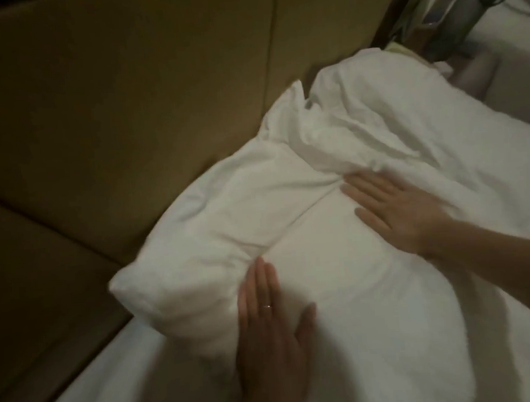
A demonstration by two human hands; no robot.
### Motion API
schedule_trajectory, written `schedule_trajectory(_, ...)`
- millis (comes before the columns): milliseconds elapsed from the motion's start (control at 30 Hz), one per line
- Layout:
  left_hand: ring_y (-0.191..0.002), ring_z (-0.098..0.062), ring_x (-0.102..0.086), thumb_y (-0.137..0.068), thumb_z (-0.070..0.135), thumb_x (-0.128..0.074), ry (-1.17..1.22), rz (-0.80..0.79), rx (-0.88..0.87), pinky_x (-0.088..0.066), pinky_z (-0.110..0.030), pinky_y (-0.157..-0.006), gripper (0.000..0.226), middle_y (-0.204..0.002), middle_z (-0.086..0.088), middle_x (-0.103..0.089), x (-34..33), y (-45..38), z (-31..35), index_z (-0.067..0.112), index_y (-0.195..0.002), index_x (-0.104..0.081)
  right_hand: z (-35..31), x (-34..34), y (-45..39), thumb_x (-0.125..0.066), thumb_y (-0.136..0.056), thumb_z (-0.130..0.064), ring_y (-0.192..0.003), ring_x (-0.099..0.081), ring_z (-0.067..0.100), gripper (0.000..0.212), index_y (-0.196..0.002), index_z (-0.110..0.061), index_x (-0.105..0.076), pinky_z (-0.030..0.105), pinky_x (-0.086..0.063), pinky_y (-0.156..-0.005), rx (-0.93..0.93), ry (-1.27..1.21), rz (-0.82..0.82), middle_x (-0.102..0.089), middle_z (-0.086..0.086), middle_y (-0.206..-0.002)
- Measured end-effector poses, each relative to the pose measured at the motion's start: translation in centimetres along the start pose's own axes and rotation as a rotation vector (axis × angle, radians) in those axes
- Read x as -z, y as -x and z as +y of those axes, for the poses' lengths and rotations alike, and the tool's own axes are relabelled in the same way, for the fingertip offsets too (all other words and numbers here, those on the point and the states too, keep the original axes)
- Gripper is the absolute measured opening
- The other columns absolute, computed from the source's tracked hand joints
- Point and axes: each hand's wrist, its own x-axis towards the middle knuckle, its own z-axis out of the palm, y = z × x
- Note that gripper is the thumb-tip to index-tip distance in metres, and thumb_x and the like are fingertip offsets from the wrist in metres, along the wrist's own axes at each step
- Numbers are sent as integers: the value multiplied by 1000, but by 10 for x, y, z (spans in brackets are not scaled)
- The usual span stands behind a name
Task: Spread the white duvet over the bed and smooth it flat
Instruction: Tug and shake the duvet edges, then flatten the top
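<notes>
White duvet (337, 258): I am pressing both flat, straight-fingered hands, left hand (269, 329) and right hand (393, 208), beside its bunched fold running along the headboard (99, 117), gripping nothing.

White duvet (338, 283) on bed, rumpled, bunched against headboard (99, 117)

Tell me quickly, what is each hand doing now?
Left hand: open, fingers straight, pressing flat on the white duvet.
Right hand: open, fingers straight, pressing flat on the same duvet.
</notes>
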Motion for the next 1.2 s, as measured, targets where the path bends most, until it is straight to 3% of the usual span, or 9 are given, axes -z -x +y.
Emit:
schedule_trajectory(133,-131,-39,-47,-91,45,-41,-36,121,103,-38,-53,-105,68,-146,-22,-45,20,15,9,-6,-135,-52,-17,29,4,-21,-102,-39,-149,-19,18,53,-150,-21,-35,44,-10,-121,-335,-92,236,-31,5,-158)
schedule_trajectory(200,-124,-37,-55,-88,39,-46,31,270,13,-45,-51,-98,59,-135,-20,-58,28,34,38,-4,-125,-62,-76,32,29,-34,-102,-31,-147,-23,19,47,-146,-17,-44,46,-15,-120,-209,-201,364,-35,6,-156)
schedule_trajectory(300,-138,-31,-41,-93,42,-49,55,170,-277,-40,-51,-106,62,-148,-14,-44,10,55,66,1,-139,-49,-97,-1,72,-29,-104,-40,-149,-21,18,52,-154,-23,-28,40,-10,-122,91,-167,138,-24,3,-161)
schedule_trajectory(533,-141,-29,-37,-97,48,-35,-153,38,-163,-30,-51,-112,65,-153,-14,-38,5,57,48,4,-143,-46,-5,-24,99,-7,-98,-47,-148,-20,21,67,-153,-15,-27,39,-4,-122,-597,-200,197,-25,8,-160)
schedule_trajectory(633,-128,-31,-52,-87,43,-48,-14,45,-345,-34,-49,-108,54,-133,-11,-61,-1,104,99,9,-126,-65,-77,-1,110,-34,-102,-32,-142,-34,22,48,-145,-11,-45,41,-14,-121,-380,-373,436,-43,9,-151)
schedule_trajectory(733,-136,-30,-39,-82,51,-52,-101,-13,-611,-24,-44,-114,60,-140,-12,-54,-29,134,104,15,-128,-65,-100,-31,144,-26,-105,-46,-148,-21,17,54,-154,-24,-27,38,-8,-122,73,-218,130,-25,3,-161)
schedule_trajectory(900,-139,-31,-37,-89,45,-48,-134,-91,-665,-30,-43,-111,59,-149,-16,-43,-55,140,59,13,-138,-54,13,-74,199,4,-97,-51,-149,-19,21,69,-155,-20,-17,38,-2,-120,-561,-158,38,-25,5,-161)
schedule_trajectory(1067,-97,-24,-70,-78,34,-55,73,-43,-625,-44,-38,-95,33,-103,-5,-74,-26,137,125,18,-97,-78,-35,-19,154,-29,-103,-32,-141,-32,19,49,-148,-15,-39,38,-14,-121,-551,-342,485,-40,6,-152)
schedule_trajectory(1200,-137,-31,-43,-87,45,-53,-37,-161,-769,-29,-47,-112,57,-147,-8,-49,-46,110,131,23,-140,-53,-63,-49,146,-17,-103,-50,-150,-14,17,56,-155,-30,-13,38,-8,-122,-284,-343,226,-17,1,-163)
